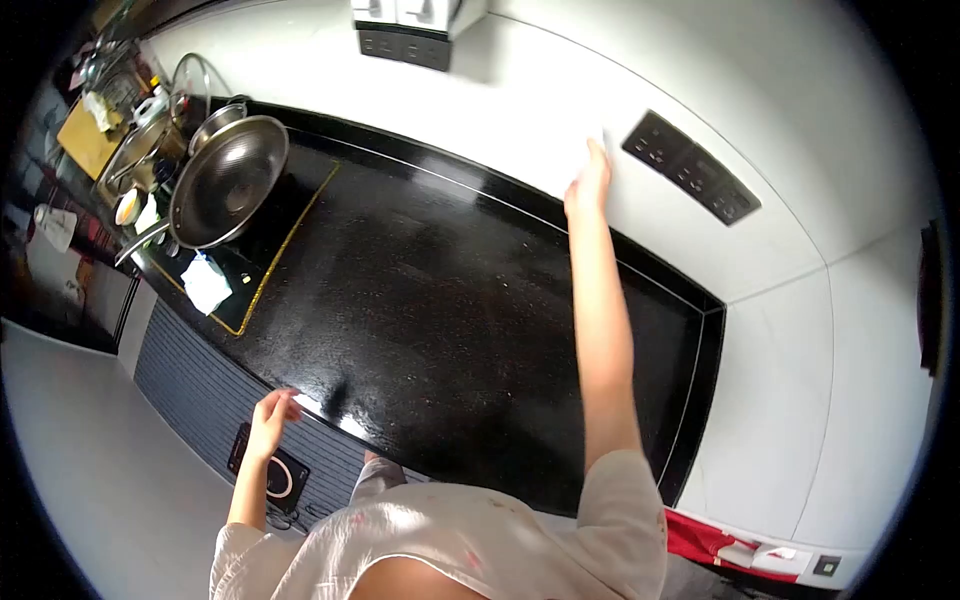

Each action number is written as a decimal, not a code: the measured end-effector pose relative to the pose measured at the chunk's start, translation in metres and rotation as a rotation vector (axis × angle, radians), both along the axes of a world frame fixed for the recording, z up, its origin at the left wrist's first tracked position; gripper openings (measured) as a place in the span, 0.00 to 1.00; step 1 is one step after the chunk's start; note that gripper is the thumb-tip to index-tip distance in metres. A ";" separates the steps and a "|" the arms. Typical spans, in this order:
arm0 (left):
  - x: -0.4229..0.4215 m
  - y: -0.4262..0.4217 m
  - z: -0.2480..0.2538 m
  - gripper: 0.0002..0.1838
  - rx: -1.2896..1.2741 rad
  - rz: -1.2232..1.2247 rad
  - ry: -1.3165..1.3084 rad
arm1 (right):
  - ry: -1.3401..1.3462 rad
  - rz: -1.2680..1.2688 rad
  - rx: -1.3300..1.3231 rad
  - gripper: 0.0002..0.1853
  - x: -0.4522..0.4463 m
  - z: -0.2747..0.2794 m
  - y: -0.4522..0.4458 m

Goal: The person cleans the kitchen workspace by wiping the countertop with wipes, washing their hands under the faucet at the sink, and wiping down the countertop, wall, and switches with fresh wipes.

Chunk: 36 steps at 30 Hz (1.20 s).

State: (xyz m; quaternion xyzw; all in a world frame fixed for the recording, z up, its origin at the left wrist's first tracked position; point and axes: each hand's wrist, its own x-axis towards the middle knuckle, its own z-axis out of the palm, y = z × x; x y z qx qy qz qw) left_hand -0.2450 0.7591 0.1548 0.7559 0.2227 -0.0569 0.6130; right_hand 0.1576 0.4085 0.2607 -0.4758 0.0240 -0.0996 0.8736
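Observation:
My right hand (pixel 588 188) is stretched out to the white wall (pixel 520 110) behind the counter, left of a black socket strip. Its fingers are closed, and a small white patch shows at their tips, too pale against the wall to name. Near the front edge of the glossy black countertop (pixel 430 310), my left hand (pixel 272 415) hangs with loosely bent fingers a little apart and nothing visible in them. Wet-looking shine and small specks mark the counter's surface.
A large wok (pixel 230 182) sits on the hob at the left, its handle pointing to the front. A crumpled white cloth (pixel 206 284) lies before it. Black socket strips (pixel 690 167) are fixed to the wall. On the floor lies a grey mat (pixel 200 365) bearing a dark flat device (pixel 285 478).

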 end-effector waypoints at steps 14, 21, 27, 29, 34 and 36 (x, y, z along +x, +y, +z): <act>-0.035 0.102 -0.052 0.21 -0.180 0.257 0.224 | -0.702 -1.107 -1.452 0.26 0.110 0.063 0.045; -0.016 0.116 -0.062 0.23 -0.188 0.234 0.321 | -0.754 -0.938 -1.812 0.24 0.133 0.010 0.080; -0.017 0.127 -0.061 0.25 -0.216 0.256 0.298 | -0.783 -0.836 -2.010 0.32 0.134 -0.031 0.081; -0.018 0.131 -0.055 0.25 -0.185 0.294 0.311 | -0.835 -0.928 -2.014 0.33 0.131 -0.021 0.076; -0.014 0.125 -0.067 0.26 -0.129 0.223 0.329 | -0.849 -0.996 -1.994 0.36 0.118 0.008 0.069; -0.006 0.116 -0.067 0.25 -0.149 0.183 0.319 | -0.907 -1.025 -1.969 0.37 0.117 0.016 0.065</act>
